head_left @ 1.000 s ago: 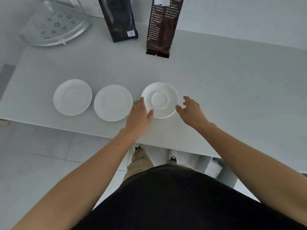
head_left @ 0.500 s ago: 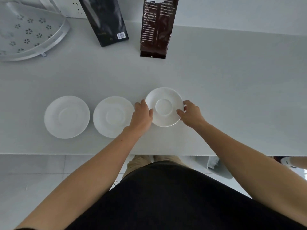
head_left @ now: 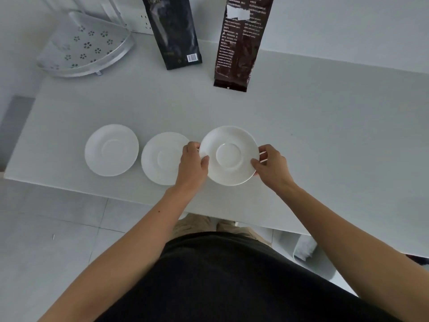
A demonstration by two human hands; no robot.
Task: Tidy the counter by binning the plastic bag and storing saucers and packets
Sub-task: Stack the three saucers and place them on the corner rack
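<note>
Saucers are the step in hand: we hold the right saucer (head_left: 229,155) by its rim, the left hand (head_left: 192,165) closed on its left edge and the right hand (head_left: 271,167) closed on its right edge. It sits near the counter's (head_left: 325,140) front edge and seems just lifted, though we cannot tell for certain. The middle saucer (head_left: 162,158) lies just beside it on the left, partly under the left hand; the left saucer (head_left: 111,149) lies near the front-left corner. Two packets, black (head_left: 173,33) and brown (head_left: 241,43), stand at the back edge, a rack (head_left: 86,47) at the back-left corner. No plastic bag is in view. Next, we judge, the held saucer stacks onto the middle one: keep it level, centre it, lower gently to avoid chipping.
</note>
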